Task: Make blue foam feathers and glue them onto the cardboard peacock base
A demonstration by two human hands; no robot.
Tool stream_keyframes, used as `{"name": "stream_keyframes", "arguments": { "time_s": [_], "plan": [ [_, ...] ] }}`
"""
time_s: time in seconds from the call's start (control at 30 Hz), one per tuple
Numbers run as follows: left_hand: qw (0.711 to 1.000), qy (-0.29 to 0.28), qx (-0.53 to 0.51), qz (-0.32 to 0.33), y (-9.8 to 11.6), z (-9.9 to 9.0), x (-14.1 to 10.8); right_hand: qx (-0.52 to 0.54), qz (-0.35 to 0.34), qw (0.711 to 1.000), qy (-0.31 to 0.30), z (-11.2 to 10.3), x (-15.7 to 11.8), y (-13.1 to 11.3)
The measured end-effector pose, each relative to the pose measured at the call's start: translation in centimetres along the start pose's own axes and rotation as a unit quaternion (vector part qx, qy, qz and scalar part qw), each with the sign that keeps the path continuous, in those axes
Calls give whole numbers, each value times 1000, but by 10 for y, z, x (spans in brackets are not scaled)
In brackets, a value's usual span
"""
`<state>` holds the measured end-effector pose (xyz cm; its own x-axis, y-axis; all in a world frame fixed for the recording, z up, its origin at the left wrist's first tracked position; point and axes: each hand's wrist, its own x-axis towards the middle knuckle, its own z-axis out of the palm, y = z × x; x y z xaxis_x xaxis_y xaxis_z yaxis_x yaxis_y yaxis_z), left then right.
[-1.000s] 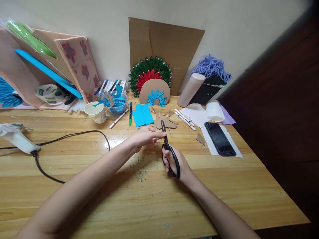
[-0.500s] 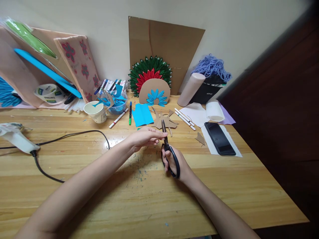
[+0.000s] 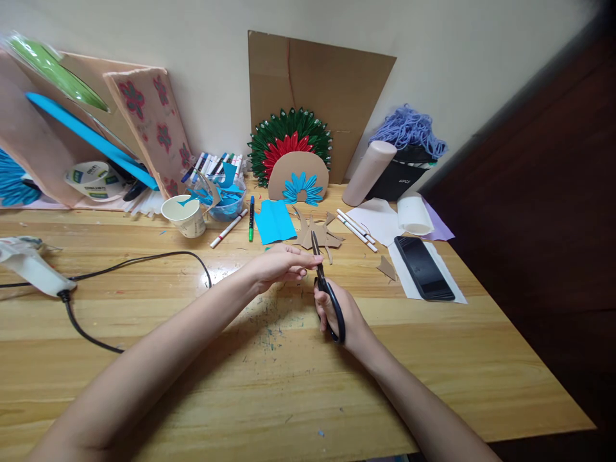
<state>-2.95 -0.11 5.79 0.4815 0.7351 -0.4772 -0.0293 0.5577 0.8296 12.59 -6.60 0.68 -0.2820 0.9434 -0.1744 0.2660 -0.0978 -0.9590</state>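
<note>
My right hand [image 3: 344,314] is wrapped round the black handles of a pair of scissors [image 3: 337,311], whose blades point away from me. My left hand [image 3: 283,262] reaches in from the left, thumb and fingers pressed together right beside the blades. What the left fingers pinch, if anything, is hidden or too small to make out. Just beyond the blade tips lie brown cardboard scraps [image 3: 315,236] and a folded sheet of blue paper [image 3: 275,221].
Behind stands a brown cardboard disc with blue petals [image 3: 320,168], before a green and red petal fan [image 3: 262,138]. Markers [image 3: 228,228], a paper cup [image 3: 185,218] and a tub of blue scraps [image 3: 228,204] are left. A phone [image 3: 423,268] lies right; a glue gun [image 3: 33,266] with its cord is far left.
The scissors have turned slightly, and their handles look closer together. My right fingers have shifted a little; my left hand stays almost in place.
</note>
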Motion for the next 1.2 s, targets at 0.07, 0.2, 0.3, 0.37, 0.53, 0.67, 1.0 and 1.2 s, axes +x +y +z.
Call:
{"name": "stream_keyframes", "arguments": {
  "time_s": [0.07,0.2,0.3,0.37,0.53,0.67,1.0,1.2],
  "plan": [
    [1000,-1,-5,4,0,0,0,12,11,1000,6,1,0,-1],
    [1000,-4,-9,10,0,0,0,39,44,998,20,1,0,0],
    [1000,-4,0,16,1,0,0,58,13,998,22,0,2,3],
    [999,12,25,28,2,-1,-1,108,-1,994,17,-2,6,4],
    [985,54,141,80,2,1,-2,237,3,971,29,-11,16,-7],
    [979,45,172,103,-2,0,1,259,8,965,37,-17,19,-14],
    [956,19,271,110,-4,7,-3,163,-59,978,117,-20,20,-6],
    [901,12,410,138,-11,13,-8,115,-68,983,126,-22,17,-10]
  ]
}}
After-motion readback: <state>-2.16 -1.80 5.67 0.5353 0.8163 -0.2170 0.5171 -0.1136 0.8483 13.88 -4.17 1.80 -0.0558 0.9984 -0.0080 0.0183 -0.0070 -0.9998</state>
